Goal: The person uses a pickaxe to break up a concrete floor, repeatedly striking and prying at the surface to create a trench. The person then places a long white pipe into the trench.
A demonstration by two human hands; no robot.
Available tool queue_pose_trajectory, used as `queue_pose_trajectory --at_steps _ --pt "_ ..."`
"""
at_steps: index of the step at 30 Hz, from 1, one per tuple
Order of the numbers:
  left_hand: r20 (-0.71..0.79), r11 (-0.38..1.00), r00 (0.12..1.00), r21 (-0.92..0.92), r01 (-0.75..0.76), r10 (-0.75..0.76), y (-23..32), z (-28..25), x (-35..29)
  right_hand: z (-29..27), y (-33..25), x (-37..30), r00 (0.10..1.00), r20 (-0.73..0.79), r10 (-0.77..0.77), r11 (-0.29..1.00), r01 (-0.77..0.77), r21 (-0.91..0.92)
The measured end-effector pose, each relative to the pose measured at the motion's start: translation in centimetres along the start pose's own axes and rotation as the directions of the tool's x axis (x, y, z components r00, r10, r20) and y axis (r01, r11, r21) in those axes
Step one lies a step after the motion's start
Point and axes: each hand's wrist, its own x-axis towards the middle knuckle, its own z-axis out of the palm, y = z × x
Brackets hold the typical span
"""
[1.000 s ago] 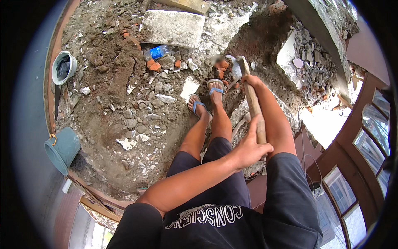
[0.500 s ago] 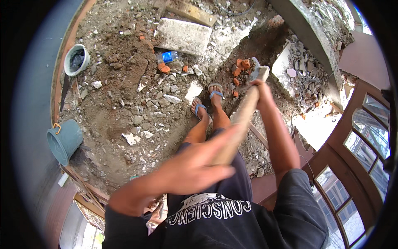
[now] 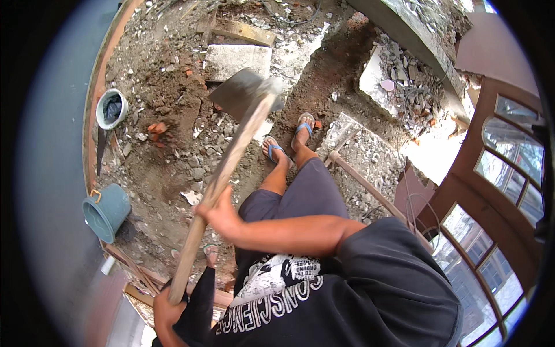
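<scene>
A hoe with a wide grey metal blade [image 3: 236,95] and a long wooden handle [image 3: 231,151] slants across the view, its blade raised above the rubble. My right hand [image 3: 221,215] is closed round the middle of the handle. Farther down, near the butt end, my left hand [image 3: 167,309] also grips it. Left of the blade, blurred orange brick pieces [image 3: 156,130] show over the brown soil. My feet, in blue-strapped sandals [image 3: 275,151], stand on the broken ground just right of the handle.
A green bucket [image 3: 107,213] and a white pail [image 3: 112,110] stand at left. A pale slab [image 3: 238,62] lies ahead. Right are a long-handled tool [image 3: 361,180], a concrete beam [image 3: 413,43] and a glazed wooden frame [image 3: 491,173]. Another person's foot [image 3: 211,254] shows behind the handle.
The hoe has swung from the right to the left and its blade is higher. My left hand has gone down toward the butt. Brick pieces have moved from the right side to the left.
</scene>
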Motion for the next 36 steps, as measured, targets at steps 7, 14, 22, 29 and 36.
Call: queue_pose_trajectory --at_steps 7,14,22,29,36 --pt "0.147 0.937 0.93 -0.147 -0.317 0.338 12.8 15.0 15.6 -19.8 -4.4 13.4 0.926 -0.37 -0.069 0.997 0.054 -0.051" --pt "0.189 0.883 0.872 -0.239 -0.405 0.451 26.1 27.4 28.1 -35.5 -7.5 25.4 0.92 -0.391 -0.008 0.948 -0.118 -0.296" --pt "0.311 0.89 0.861 -0.355 -0.287 0.402 29.6 38.5 37.1 -44.8 -1.9 35.0 0.868 -0.495 -0.045 0.886 -0.194 -0.421" --pt "0.418 0.937 0.881 -0.342 -0.076 0.223 31.1 37.3 31.8 -45.3 1.3 36.6 0.848 -0.49 -0.201 0.707 -0.22 -0.672" --pt "0.458 0.939 0.85 -0.324 -0.112 0.259 32.2 33.4 27.8 -43.9 -1.6 32.0 0.852 -0.516 -0.082 0.854 -0.207 -0.478"
